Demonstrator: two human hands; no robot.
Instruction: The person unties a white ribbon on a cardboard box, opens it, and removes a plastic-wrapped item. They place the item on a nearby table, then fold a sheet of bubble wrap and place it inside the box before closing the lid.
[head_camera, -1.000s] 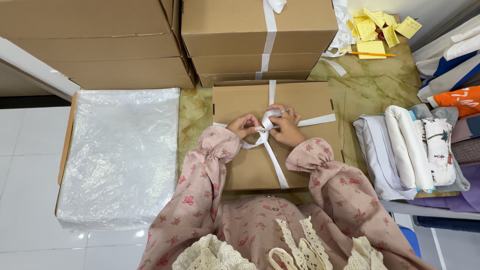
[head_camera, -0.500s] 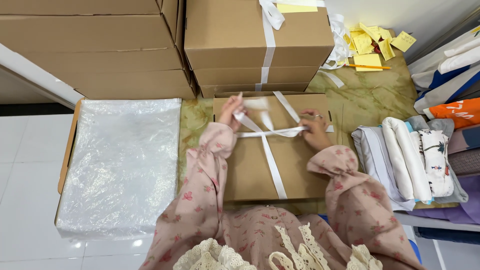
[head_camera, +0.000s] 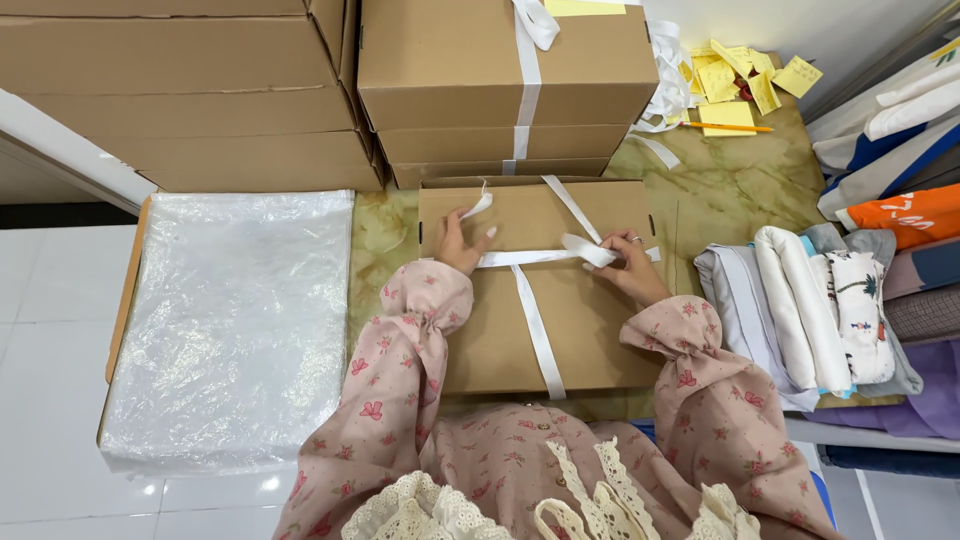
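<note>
Pulling outward, both hands keep a white ribbon taut across a flat cardboard box lying on the tabletop just before the person. The left hand pinches one short ribbon end, fingers closed on it, while the right hand is clamped on the other end near the crossing, so the knot draws tight where the lengthwise band meets it. Left of the box sits a tray lined with clear plastic; right, folded cloths. Farther off stand stacked boxes, one already ribboned, and yellow notes.
</note>
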